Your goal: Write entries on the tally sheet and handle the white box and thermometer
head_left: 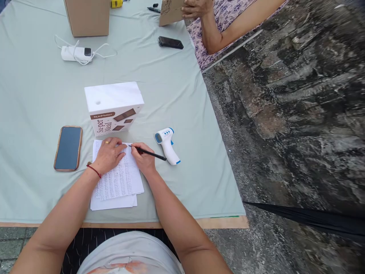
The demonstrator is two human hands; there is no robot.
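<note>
My left hand point(110, 155) rests on sheets of paper point(122, 182) covered in rows of writing, its fingers stretched out over the top part. Between the fingers of my right hand point(145, 159) is a black pen point(152, 153), its tip at the upper edge of the top sheet. Just beyond the papers stands a white box point(114, 108) printed "NutriMotion Super Meal". A white and blue infrared thermometer point(167, 145) lies to the right of my right hand. On the left, a smartphone point(67, 148) in a brown case lies face up.
Farther back are a white device with a cable point(75, 53), a brown cardboard box point(87, 19), a black phone-like object point(171, 42) and a yellow item point(116, 3). At the top right, another person's hand point(196, 8) holds a cardboard piece point(171, 12). The cloth-covered table point(196, 182) ends beside a stone surface.
</note>
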